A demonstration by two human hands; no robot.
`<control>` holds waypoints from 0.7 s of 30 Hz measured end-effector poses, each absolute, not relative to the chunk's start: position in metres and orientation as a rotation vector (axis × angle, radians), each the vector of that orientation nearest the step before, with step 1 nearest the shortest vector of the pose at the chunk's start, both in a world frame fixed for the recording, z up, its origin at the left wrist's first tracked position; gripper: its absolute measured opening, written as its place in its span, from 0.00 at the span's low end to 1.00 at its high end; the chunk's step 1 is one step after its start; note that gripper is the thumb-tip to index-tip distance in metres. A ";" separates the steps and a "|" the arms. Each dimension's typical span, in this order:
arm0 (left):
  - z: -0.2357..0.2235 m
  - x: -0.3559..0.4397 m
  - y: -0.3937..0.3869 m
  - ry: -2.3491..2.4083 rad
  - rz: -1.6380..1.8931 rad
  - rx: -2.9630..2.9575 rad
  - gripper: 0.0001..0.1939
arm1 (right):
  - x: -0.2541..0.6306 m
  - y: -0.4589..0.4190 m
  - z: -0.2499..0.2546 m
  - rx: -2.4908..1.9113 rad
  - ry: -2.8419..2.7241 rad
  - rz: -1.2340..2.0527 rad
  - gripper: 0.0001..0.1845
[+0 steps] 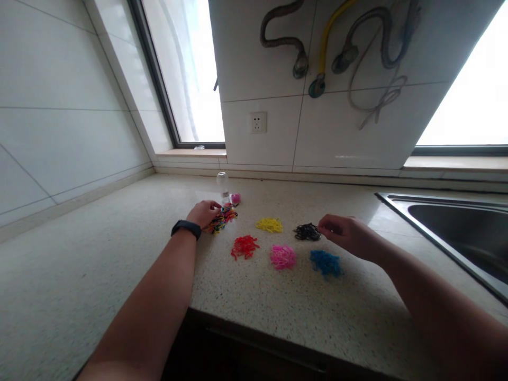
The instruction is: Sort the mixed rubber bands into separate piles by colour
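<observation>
My left hand (203, 212), with a dark band on its wrist, rests at a pile of mixed-colour rubber bands (224, 216); its fingers reach over the pile, apart, and some are hidden. At the right edge of a heap of black rubber bands (307, 232), my right hand (337, 229) has thumb and finger pinched together; anything between them is too small to make out. Nearby lie separate heaps of yellow bands (270, 225), red bands (244, 247), pink bands (283, 256) and blue bands (326, 263).
Behind the mixed pile stands a clear bottle (223, 185) beside a pink cap (235, 198). A steel sink (400, 203) is set into the speckled countertop (246, 291) at the right. Hoses (323, 47) and a socket (258, 122) are on the tiled wall.
</observation>
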State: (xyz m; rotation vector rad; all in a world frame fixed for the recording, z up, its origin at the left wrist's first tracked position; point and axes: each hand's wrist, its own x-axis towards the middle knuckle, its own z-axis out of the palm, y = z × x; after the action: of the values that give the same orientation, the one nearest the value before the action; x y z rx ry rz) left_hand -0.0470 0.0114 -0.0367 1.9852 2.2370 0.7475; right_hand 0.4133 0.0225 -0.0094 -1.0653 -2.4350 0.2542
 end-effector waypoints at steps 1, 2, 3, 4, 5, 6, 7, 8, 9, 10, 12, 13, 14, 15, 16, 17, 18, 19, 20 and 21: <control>-0.038 -0.047 0.012 2.249 0.738 1.980 0.18 | 0.412 0.022 -0.009 -1.066 -2.439 0.258 0.14; -0.039 -0.046 0.013 2.258 0.729 1.979 0.19 | 0.411 0.021 -0.008 -1.070 -2.441 0.262 0.14; -0.039 -0.046 0.014 2.264 0.720 1.981 0.20 | 0.410 0.020 -0.008 -1.075 -2.444 0.265 0.14; -0.040 -0.046 0.015 2.268 0.710 1.987 0.20 | 0.409 0.019 -0.007 -1.080 -2.446 0.267 0.13; -0.041 -0.046 0.016 2.272 0.700 1.996 0.20 | 0.408 0.018 -0.006 -1.083 -2.450 0.270 0.13; -0.042 -0.046 0.017 2.276 0.690 2.007 0.20 | 0.408 0.017 -0.006 -1.082 -2.454 0.273 0.13; -0.042 -0.046 0.018 2.283 0.680 2.019 0.20 | 0.407 0.016 -0.005 -1.077 -2.456 0.276 0.13; -0.043 -0.047 0.018 2.290 0.668 2.032 0.20 | 0.407 0.016 -0.005 -1.070 -2.458 0.279 0.13; -0.043 -0.047 0.019 2.297 0.656 2.043 0.20 | 0.407 0.016 -0.005 -1.063 -2.461 0.283 0.13; -0.044 -0.047 0.020 2.303 0.643 2.053 0.20 | 0.407 0.016 -0.005 -1.060 -2.460 0.285 0.13; -0.045 -0.048 0.020 2.311 0.619 2.065 0.19 | 0.408 0.017 -0.006 -1.065 -2.459 0.288 0.13; -0.045 -0.048 0.021 2.313 0.611 2.068 0.19 | 0.408 0.017 -0.006 -1.070 -2.459 0.289 0.13; -0.046 -0.048 0.021 2.316 0.608 2.069 0.18 | 0.408 0.017 -0.006 -1.074 -2.461 0.288 0.13; -0.046 -0.048 0.021 2.318 0.609 2.068 0.18 | 0.408 0.017 -0.006 -1.079 -2.463 0.286 0.13; -0.046 -0.048 0.021 2.319 0.614 2.067 0.18 | 0.408 0.017 -0.006 -1.084 -2.466 0.281 0.13; -0.046 -0.048 0.021 2.319 0.623 2.064 0.18 | 0.408 0.017 -0.006 -1.088 -2.471 0.276 0.13; -0.046 -0.047 0.021 2.319 0.634 2.060 0.17 | 0.408 0.017 -0.006 -1.091 -2.477 0.270 0.13; -0.046 -0.047 0.020 2.316 0.646 2.056 0.17 | 0.408 0.017 -0.006 -1.094 -2.483 0.263 0.13; -0.045 -0.047 0.020 2.312 0.659 2.051 0.16 | 0.408 0.017 -0.006 -1.095 -2.489 0.255 0.13; -0.045 -0.047 0.019 2.308 0.673 2.044 0.16 | 0.408 0.017 -0.006 -1.094 -2.493 0.249 0.13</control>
State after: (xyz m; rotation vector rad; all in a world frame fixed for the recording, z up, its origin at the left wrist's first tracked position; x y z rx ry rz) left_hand -0.0466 0.0190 -0.0448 2.0444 2.3082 0.6733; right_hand 0.4079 0.0170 -0.0059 -1.0936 -2.4932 0.2487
